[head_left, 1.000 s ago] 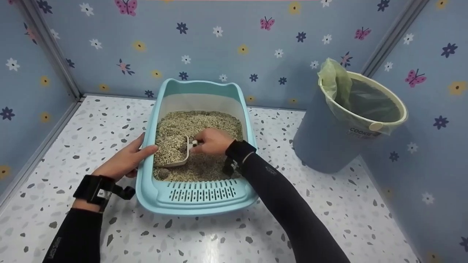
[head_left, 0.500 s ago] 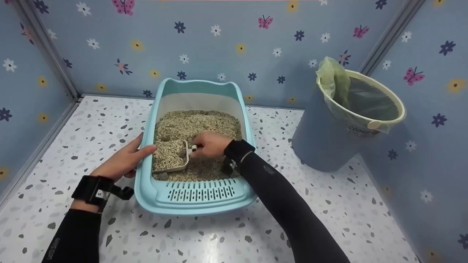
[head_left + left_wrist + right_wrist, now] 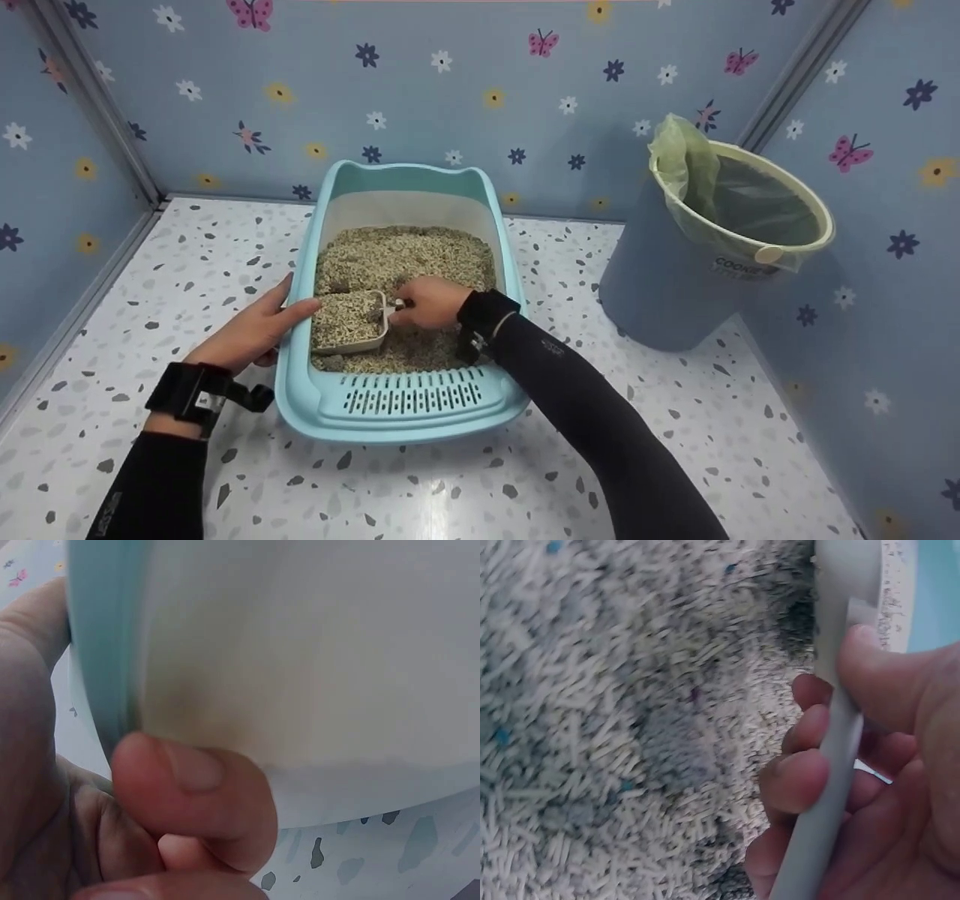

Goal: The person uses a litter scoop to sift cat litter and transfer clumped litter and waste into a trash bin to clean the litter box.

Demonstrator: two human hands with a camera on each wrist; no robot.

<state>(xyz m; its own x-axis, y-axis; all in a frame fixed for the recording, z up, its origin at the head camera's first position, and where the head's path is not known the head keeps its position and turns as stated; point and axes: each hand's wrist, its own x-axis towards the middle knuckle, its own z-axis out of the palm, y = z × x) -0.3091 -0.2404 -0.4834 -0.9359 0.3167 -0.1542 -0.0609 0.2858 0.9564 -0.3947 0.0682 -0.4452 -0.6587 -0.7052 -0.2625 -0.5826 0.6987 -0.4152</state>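
A light-blue litter box (image 3: 401,429) with a slotted front ledge holds tan pellet litter (image 3: 420,251). My left hand (image 3: 251,326) grips its left rim, thumb over the top. In the left wrist view, curled fingers (image 3: 199,799) press the outer wall under the rim. My right hand (image 3: 433,301) reaches into the box and holds a pale litter scoop (image 3: 385,324) by its handle. The scoop is heaped with litter and lies low by the left inner wall. In the right wrist view, the fingers wrap the grey scoop handle (image 3: 814,840); greyish clumps show among the pellets.
A blue trash bin (image 3: 660,292) with a cream rim and a pale-green liner bag (image 3: 679,161) stands to the right. Floral wall panels (image 3: 450,90) enclose the back and both sides. The speckled white surface (image 3: 420,487) lies under everything.
The right hand has drawn the scoop slightly toward the front of the box, and the scoop now sits more level. The left hand keeps its place on the rim.
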